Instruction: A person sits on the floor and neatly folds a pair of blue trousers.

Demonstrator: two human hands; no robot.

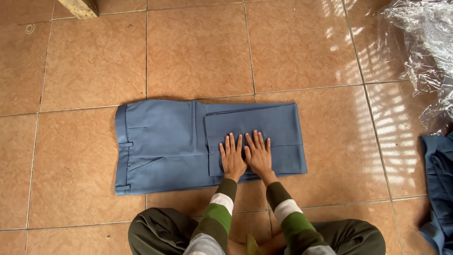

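- Trousers [165,146], blue and folded, lie flat on the tiled floor [75,71], waistband at the left.
- Left hand [232,157] rests on the folded-over part, fingers spread flat, grasping nothing.
- Right hand [258,153] lies just beside it, likewise flat.
- Clear plastic [424,52] and more blue cloth [439,184] sit far right.

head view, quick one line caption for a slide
Both hands, left and right, press flat on folded blue trousers on a tiled floor.
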